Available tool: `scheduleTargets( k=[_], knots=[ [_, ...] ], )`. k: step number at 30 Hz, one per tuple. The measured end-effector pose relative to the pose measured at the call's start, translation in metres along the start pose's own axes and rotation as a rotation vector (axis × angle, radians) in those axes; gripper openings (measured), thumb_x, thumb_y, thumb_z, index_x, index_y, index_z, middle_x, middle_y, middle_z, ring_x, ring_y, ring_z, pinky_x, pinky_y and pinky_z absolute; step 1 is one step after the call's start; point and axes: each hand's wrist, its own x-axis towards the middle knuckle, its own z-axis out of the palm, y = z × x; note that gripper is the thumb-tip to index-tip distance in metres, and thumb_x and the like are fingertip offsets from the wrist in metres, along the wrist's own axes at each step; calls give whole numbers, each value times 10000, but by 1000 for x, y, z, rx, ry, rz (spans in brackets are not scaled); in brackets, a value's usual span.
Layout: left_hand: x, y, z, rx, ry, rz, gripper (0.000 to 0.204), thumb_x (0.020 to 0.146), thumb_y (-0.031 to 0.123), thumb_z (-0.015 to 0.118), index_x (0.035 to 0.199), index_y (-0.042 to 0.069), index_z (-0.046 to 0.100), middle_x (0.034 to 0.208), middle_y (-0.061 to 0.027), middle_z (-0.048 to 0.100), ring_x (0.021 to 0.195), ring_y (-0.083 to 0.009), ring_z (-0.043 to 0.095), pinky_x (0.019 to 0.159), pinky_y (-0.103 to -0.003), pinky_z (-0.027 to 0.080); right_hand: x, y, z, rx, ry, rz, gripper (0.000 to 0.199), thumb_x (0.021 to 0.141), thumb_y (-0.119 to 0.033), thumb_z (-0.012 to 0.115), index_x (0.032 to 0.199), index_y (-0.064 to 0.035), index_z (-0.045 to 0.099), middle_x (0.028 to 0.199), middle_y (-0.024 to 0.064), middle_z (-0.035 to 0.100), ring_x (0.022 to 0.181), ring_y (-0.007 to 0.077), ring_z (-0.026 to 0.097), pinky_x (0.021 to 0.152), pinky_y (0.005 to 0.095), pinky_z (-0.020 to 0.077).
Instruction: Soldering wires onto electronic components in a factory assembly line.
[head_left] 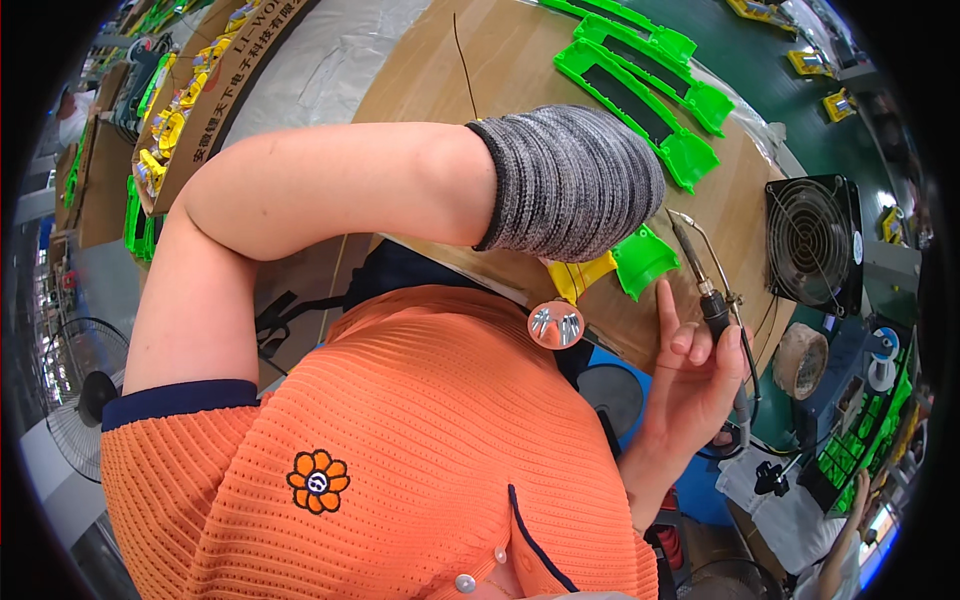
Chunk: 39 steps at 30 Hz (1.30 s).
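Observation:
My right hand (pixel 695 370) holds a soldering iron (pixel 714 312) by its dark handle. The index finger points out beside it, and the iron's tip leans up toward the grey knitted sleeve. A thin bent metal tube runs alongside the iron. My left forearm reaches across the bench in that grey sleeve (pixel 580 185), which hides the left hand and its fingers. Just below the sleeve, a green curved plastic part (pixel 645 262) and a yellow plastic part (pixel 585 276) show partly. A round shiny disc (pixel 555 325) lies near the yellow part, against my shirt.
Several green plastic housings (pixel 640 110) lie along the far side of the wooden board (pixel 410 85). A square black fan (pixel 815 240) stands at the right, near a tape roll (pixel 800 360). At far left, a cardboard box (pixel 225 105) holds yellow parts.

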Motion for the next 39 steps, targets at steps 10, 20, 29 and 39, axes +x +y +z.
scheduleTargets(
  k=[10,20,29,39],
  knots=[
    [7,-14,-19,57,-87,-262,155,724,178,686,800,44,698,746,-163,653,727,-347,644,685,-429,533,39,25,28,45,-146,-74,206,1014,-184,455,997,-29,590,646,-7,498,692,135,568,1145,617,251],
    [-11,-5,-25,127,255,-193,191,824,273,668,835,84,694,697,-128,625,696,-334,641,666,-439,521,23,11,19,17,-156,-154,35,976,-115,479,953,-88,486,590,21,479,595,196,595,1117,623,288],
    [-91,-21,-39,413,175,-642,169,878,239,650,936,90,707,895,-96,673,798,-276,649,730,-394,517,-5,17,23,-60,-198,-86,51,970,-135,466,939,-100,484,548,-13,385,537,134,483,1161,619,216],
    [-83,-38,-12,-208,403,-14,174,808,167,746,980,151,726,887,-52,690,782,-257,633,710,-361,515,-8,29,34,-149,-200,-43,80,946,-134,523,972,-83,468,540,-8,409,507,139,488,1167,616,193]
  ],
)
